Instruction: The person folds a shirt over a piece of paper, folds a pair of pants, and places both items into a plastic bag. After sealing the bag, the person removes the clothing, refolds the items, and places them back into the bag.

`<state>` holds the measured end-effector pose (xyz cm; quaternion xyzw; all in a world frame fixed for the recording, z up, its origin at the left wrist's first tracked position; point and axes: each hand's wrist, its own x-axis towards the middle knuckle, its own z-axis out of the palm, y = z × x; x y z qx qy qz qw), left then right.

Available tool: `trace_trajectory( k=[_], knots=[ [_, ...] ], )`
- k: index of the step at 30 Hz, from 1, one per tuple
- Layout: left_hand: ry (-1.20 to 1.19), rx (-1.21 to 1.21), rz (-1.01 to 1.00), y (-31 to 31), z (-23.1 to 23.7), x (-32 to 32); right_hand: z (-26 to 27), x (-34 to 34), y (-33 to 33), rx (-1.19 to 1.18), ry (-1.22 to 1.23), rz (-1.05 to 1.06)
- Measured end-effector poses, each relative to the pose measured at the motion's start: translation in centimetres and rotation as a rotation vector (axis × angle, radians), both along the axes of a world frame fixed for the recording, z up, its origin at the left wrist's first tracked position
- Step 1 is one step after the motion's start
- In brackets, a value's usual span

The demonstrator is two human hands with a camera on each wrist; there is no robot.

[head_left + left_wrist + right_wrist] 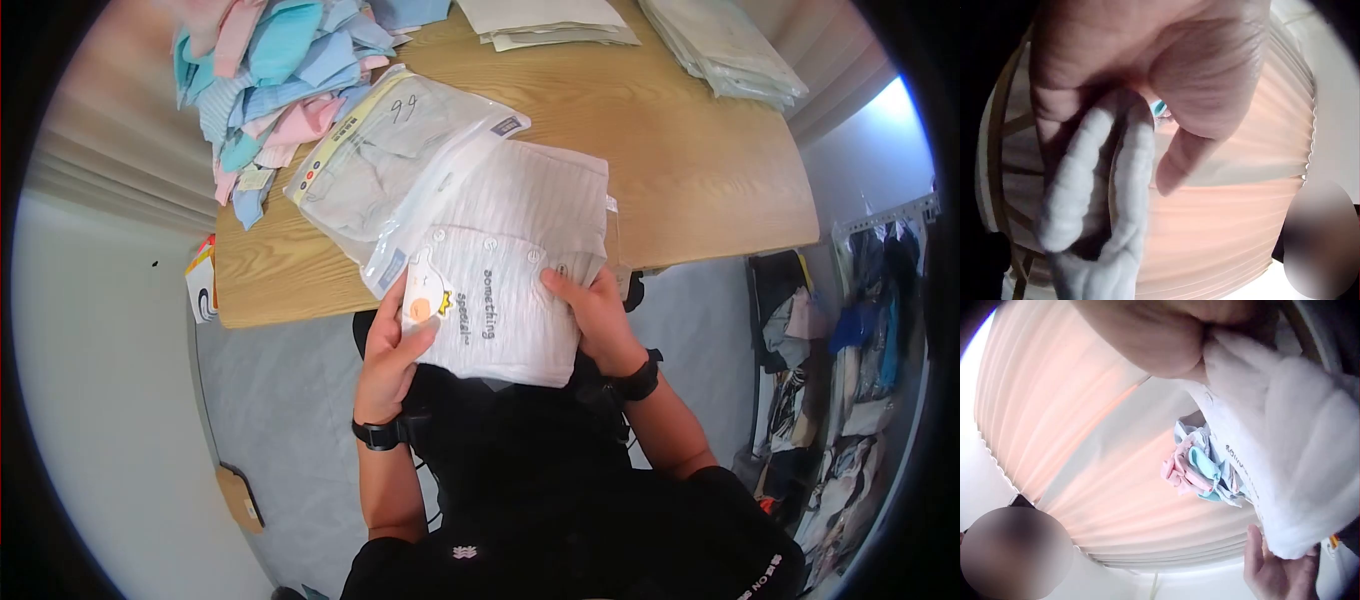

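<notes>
Head view: A white ribbed fabric garment [520, 330], folded and printed with "something special" and a cartoon figure, is positioned in front of the person's torso, at the near edge of the light wooden surface [700, 180]. The left hand [386, 358] clamps its left edge between thumb and fingers, thumb on the printed face. The right hand [602, 318] clamps the right edge likewise, thumb near the buttons. A clear plastic bag with a yellow band [395, 150] lies beyond the garment, toward the left. A heap of pink, turquoise and blue fabric items [290, 75] occupies the far left.

Left wrist view: The garment's folded layers extend from the hand. Thumb contact cannot be determined here.

Right wrist view: The garment spans both hands; the right fingers are mostly hidden.
</notes>
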<state>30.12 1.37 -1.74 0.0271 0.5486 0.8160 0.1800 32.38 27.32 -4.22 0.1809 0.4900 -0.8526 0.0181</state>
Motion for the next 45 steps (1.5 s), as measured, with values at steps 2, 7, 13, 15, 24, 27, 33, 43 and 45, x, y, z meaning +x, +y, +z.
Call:
trace_trajectory(
  k=[2,7,13,15,24,27,33,43,45],
  knots=[
    [-0.037,0.013,0.068,-0.1,-0.7,-0.2,0.4,-1.4,-0.5,-0.014,0.010,-0.023],
    [-0.151,0.241,0.309,1.9,-1.1,-0.6,0.7,-3.5,-0.9,-0.002,0.077,-0.040],
    [-0.144,0.182,0.282,3.5,-0.9,-1.2,1.1,-5.2,-0.5,0.029,0.135,-0.036],
    [-0.157,0.188,0.286,3.9,-0.8,-1.7,1.6,-5.6,-0.4,0.003,0.107,-0.023],
    [-0.120,0.145,0.377,4.4,-1.9,-2.6,2.4,-3.6,0.5,-0.289,-0.009,0.250],
    [-0.073,-0.041,0.356,3.9,-1.8,-2.9,1.2,-3.8,0.4,-0.187,-0.044,0.222],
    [0.165,-0.355,0.320,3.8,-0.8,-3.2,-0.3,-4.1,0.0,-0.124,0.043,0.140],
    [0.387,-0.897,0.568,0.8,0.6,-4.7,0.9,-4.3,-0.5,-0.206,0.020,0.107],
    [0.718,-1.177,0.646,0.0,1.6,-6.0,0.5,-4.5,-0.5,-0.201,0.050,0.106]
  ],
)
